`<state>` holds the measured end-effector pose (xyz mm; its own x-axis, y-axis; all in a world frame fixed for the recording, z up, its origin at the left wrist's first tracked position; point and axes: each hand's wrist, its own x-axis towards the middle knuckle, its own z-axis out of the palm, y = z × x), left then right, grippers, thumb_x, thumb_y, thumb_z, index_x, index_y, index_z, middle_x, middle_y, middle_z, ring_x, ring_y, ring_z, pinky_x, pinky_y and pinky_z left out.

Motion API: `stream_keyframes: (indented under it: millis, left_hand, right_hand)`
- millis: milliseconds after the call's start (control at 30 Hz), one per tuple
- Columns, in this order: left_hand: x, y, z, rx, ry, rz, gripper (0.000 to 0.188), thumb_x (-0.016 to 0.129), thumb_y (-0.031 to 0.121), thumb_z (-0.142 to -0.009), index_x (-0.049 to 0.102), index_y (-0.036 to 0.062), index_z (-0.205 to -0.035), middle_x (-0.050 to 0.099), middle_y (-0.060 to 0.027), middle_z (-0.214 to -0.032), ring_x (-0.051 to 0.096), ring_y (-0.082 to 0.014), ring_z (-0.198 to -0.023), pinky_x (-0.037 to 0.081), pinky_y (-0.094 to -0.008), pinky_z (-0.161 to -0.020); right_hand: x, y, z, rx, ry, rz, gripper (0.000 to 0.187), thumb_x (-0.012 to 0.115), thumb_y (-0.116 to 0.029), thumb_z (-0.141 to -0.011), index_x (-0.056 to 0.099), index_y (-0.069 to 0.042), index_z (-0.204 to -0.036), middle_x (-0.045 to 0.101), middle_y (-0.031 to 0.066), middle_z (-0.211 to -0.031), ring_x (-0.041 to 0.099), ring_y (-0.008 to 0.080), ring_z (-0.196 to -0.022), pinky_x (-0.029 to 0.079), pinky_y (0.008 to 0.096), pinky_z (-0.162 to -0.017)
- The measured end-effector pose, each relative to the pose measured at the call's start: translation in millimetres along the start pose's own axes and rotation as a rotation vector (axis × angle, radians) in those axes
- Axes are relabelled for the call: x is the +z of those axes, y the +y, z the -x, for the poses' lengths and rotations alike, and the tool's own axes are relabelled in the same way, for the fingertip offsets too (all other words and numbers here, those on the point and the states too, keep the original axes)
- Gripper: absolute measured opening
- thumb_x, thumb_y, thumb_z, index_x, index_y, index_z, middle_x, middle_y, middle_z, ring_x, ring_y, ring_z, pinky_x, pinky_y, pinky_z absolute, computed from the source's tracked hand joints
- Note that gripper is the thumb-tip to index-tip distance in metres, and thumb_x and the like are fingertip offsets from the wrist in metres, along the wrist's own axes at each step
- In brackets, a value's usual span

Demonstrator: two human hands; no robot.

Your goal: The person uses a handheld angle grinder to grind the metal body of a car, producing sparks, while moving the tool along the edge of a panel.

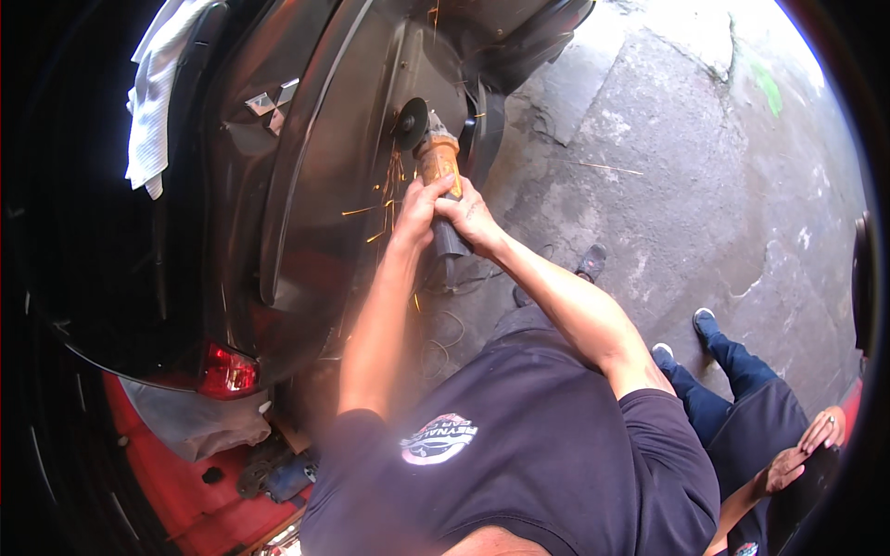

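Observation:
Both my hands are wrapped around an angle grinder (437, 165) with an orange-yellow body and a dark rear end. My left hand (416, 212) grips it from the left, the thumb lying along the body. Closed around the other side is my right hand (471, 219). The dark round disc (412, 124) at the grinder's head is at the dark metal panel (380, 65) of a car's rear; the exact contact cannot be made out. Orange sparks (389, 199) spray from the disc toward my left forearm.
The black car body (236, 176) fills the left, with a red tail light (230, 371) and a white cloth (158, 102). A thin cable (445, 347) lies on the grey concrete floor (640, 185). A co-worker's hands (799, 456) and legs (732, 357) show at lower right.

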<state>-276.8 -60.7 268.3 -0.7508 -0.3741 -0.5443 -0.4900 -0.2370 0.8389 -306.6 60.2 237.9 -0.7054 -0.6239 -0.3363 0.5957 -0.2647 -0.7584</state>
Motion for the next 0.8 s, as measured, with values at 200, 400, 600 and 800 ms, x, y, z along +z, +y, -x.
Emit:
stream_keyframes:
  millis: [200, 400, 600, 800]
  left_hand:
    - [0.5, 4.8, -15.6, 0.014, -0.020, 0.048, 0.034, 0.073, 0.020, -0.091, 0.060, -0.0012, -0.115, 0.067, -0.0095, -0.098, 0.067, -0.0173, -0.087, 0.055, -0.0325, -0.080]
    - [6.2, 9.8, -20.9, -0.027, -0.006, 0.033, 0.038, 0.073, 0.020, -0.091, 0.057, -0.0019, -0.118, 0.066, -0.0109, -0.101, 0.067, -0.0189, -0.088, 0.055, -0.0339, -0.080]
    - [3.4, 1.3, -12.6, -0.012, 0.021, -0.019, 0.041, 0.073, 0.027, -0.092, 0.060, -0.0016, -0.118, 0.067, -0.0106, -0.101, 0.067, -0.0177, -0.089, 0.055, -0.0330, -0.081]
    - [0.8, -1.2, -11.1, -0.020, 0.029, 0.010, 0.038, 0.073, 0.025, -0.092, 0.061, -0.0011, -0.118, 0.067, -0.0102, -0.101, 0.067, -0.0174, -0.090, 0.055, -0.0326, -0.081]
  right_hand:
    - [-0.5, -10.6, -8.7, 0.016, -0.006, -0.056, 0.064, 0.071, -0.020, -0.079, 0.048, 0.004, -0.134, 0.063, 0.0144, -0.116, 0.062, 0.0203, -0.104, 0.051, 0.0324, -0.091]
    - [-7.6, 3.0, -20.8, -0.002, 0.017, -0.051, 0.068, 0.071, -0.023, -0.078, 0.048, 0.005, -0.135, 0.063, 0.0156, -0.116, 0.063, 0.0214, -0.104, 0.051, 0.0331, -0.091]
    - [-8.6, 7.2, -14.4, 0.020, -0.001, -0.004, 0.075, 0.072, -0.026, -0.077, 0.044, 0.006, -0.139, 0.062, 0.0181, -0.121, 0.062, 0.0240, -0.110, 0.050, 0.0344, -0.095]
    - [-7.7, 1.3, -10.4, 0.016, -0.016, 0.031, 0.079, 0.073, -0.027, -0.077, 0.042, 0.008, -0.141, 0.059, 0.0195, -0.126, 0.060, 0.0247, -0.114, 0.049, 0.0346, -0.098]
